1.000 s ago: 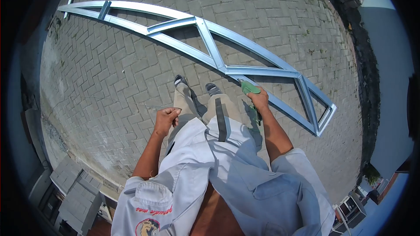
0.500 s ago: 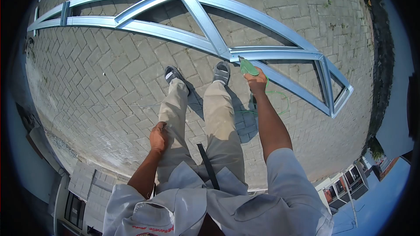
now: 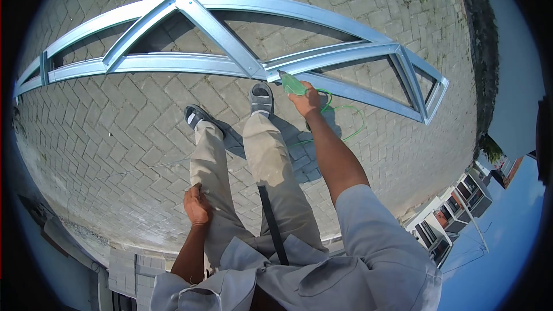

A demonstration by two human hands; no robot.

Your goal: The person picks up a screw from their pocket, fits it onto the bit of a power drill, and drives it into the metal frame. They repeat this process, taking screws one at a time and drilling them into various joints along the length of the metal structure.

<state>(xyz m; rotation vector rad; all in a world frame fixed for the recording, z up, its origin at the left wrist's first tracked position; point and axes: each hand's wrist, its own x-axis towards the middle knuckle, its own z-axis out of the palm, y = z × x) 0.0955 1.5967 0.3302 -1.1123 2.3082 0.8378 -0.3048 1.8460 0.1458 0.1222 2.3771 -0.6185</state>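
1. Compared with 0.5 s earlier, the left foot [image 3: 197,116] trails behind the right foot [image 3: 261,98], and the left hand [image 3: 197,205] sits lower against the thigh.
2. Right hand [image 3: 305,102]: fingers wrapped around a green tool [image 3: 292,84], its tip at the truss [image 3: 242,60] joint.
3. Green cord [image 3: 345,121] loops on the paving [image 3: 115,138] just behind the tool.
4. Left hand: fingers curled; whether it grips the thin string [image 3: 155,166] cannot be told.
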